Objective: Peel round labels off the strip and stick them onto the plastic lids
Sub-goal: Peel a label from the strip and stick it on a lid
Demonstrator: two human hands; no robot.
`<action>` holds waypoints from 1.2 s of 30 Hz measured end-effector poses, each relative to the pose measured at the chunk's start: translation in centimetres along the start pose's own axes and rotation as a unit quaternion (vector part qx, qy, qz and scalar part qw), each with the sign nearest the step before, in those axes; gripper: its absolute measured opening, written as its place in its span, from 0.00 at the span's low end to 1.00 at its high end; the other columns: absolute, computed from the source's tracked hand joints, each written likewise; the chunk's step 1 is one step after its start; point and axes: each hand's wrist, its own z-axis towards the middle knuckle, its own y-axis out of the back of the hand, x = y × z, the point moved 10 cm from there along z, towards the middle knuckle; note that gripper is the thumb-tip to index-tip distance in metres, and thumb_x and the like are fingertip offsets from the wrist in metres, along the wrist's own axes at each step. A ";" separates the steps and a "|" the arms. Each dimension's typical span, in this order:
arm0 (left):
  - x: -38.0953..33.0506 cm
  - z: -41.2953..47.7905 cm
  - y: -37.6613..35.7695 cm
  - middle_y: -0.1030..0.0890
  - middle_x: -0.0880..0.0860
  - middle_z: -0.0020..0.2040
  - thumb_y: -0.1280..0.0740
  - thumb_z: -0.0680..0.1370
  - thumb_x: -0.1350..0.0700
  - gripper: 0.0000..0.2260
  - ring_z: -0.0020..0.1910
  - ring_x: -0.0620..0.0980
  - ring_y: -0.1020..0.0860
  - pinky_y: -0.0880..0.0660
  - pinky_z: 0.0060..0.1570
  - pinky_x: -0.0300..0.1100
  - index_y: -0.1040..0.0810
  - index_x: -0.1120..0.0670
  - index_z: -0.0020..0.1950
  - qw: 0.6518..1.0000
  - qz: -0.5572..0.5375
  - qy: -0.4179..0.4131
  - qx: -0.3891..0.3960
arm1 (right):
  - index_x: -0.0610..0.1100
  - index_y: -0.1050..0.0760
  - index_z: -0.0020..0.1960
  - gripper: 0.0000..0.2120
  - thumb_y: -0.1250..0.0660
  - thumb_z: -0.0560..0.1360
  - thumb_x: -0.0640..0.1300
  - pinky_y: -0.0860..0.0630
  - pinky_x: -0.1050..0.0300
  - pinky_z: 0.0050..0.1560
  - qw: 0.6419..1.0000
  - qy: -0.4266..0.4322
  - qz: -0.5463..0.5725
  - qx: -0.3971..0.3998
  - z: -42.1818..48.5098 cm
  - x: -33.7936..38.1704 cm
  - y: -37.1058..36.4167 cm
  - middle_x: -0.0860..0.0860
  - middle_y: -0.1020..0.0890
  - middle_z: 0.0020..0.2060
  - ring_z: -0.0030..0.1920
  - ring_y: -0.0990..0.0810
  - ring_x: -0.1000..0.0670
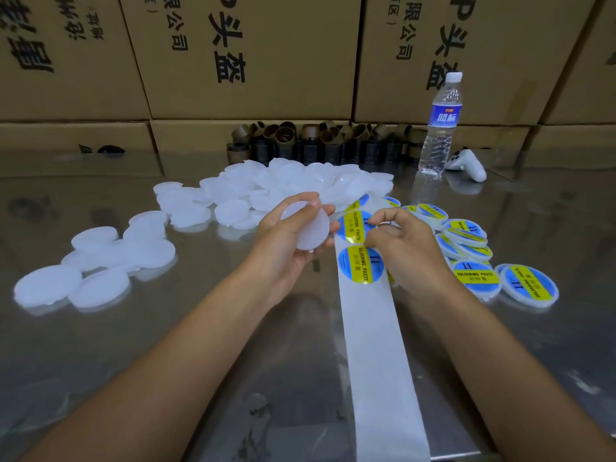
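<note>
Our left grip (286, 243) held a blank lid (305, 226) just left of the strip (376, 345), presumably so our right grip (401, 243), pinching a label (351, 226) by its edge, could transfer it directly.

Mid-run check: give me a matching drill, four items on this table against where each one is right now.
Items:
1 blank lid
2 round label
3 labelled lids
4 water bottle

Places:
A upright by the cartons, far right
B held in the left hand
C heaped right of the strip
D pinched by the right hand

Pairs: 1-B, 2-D, 3-C, 4-A
</note>
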 end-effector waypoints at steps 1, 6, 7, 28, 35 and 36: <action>-0.1 0.0 0.2 0.16 0.52 0.40 0.35 0.78 0.60 0.04 0.36 0.50 0.18 0.22 0.33 0.39 0.22 0.53 0.45 1.000 0.013 -0.004 -0.008 | 0.47 0.29 0.39 0.12 0.38 0.73 0.31 0.33 0.67 0.26 1.000 -0.002 0.015 -0.014 0.1 0.0 0.4 0.54 0.24 0.26 0.26 0.27 0.57; 0.7 -0.3 0.4 0.17 0.50 0.34 0.32 0.77 0.54 0.05 0.30 0.47 0.20 0.25 0.29 0.37 0.22 0.54 0.48 0.993 0.114 0.021 -0.016 | 0.47 0.28 0.42 0.13 0.36 0.73 0.29 0.27 0.51 0.43 0.994 -0.007 0.102 -0.045 0.1 -0.1 1.2 0.44 0.21 0.38 0.37 0.23 0.47; 1.1 -0.3 0.2 0.18 0.50 0.33 0.33 0.77 0.52 0.07 0.29 0.47 0.22 0.28 0.27 0.37 0.22 0.55 0.48 0.989 0.142 0.032 -0.006 | 0.47 0.28 0.43 0.13 0.35 0.73 0.29 0.26 0.50 0.44 0.994 -0.003 0.104 -0.042 0.1 0.0 1.1 0.44 0.20 0.39 0.37 0.22 0.47; 3.2 -1.2 -0.5 0.18 0.61 0.55 0.36 0.78 0.55 0.14 0.49 0.56 0.21 0.23 0.50 0.49 0.21 0.59 0.60 0.980 0.086 0.172 0.041 | 0.47 0.19 0.49 0.06 0.29 0.72 0.42 0.34 0.73 0.52 0.953 0.236 -0.184 -0.040 -1.7 3.7 -0.7 0.53 0.29 0.52 0.58 0.29 0.56; 3.5 -1.7 -1.2 0.20 0.59 0.55 0.37 0.78 0.54 0.17 0.48 0.56 0.21 0.21 0.41 0.45 0.23 0.60 0.64 0.973 0.065 0.211 0.071 | 0.50 0.20 0.49 0.06 0.29 0.73 0.42 0.36 0.69 0.58 0.950 0.249 -0.186 -0.028 -2.1 4.4 -0.8 0.51 0.26 0.51 0.58 0.29 0.49; 3.5 -1.7 -1.2 0.20 0.59 0.55 0.37 0.78 0.54 0.17 0.48 0.55 0.21 0.21 0.41 0.45 0.23 0.60 0.64 0.972 0.067 0.211 0.073 | 0.51 0.20 0.48 0.06 0.29 0.73 0.42 0.36 0.68 0.58 0.951 0.248 -0.185 -0.024 -2.1 4.4 -0.9 0.51 0.26 0.51 0.58 0.29 0.49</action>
